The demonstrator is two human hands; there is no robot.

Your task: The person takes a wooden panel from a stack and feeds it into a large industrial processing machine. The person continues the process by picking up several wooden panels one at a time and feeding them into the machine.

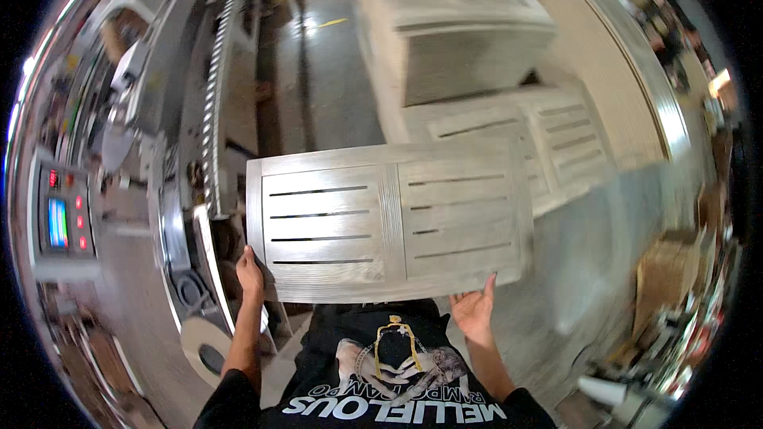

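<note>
A pale grey slotted wooden panel, framed and split into two halves with several horizontal slots each, is held up in front of my body. My left hand is closed on its lower left edge. Under the lower edge, toward the right corner, my right hand supports it with the palm turned up and the thumb against the edge. The fingers behind the panel are partly hidden. Just beyond lies another slotted panel of the same kind, blurred, next to a stack of pale wooden pieces.
To the left runs a long machine with a toothed track. A control box with a lit screen and red buttons stands at far left. A roll of edge banding sits near my left arm. Cardboard and clutter line the right side.
</note>
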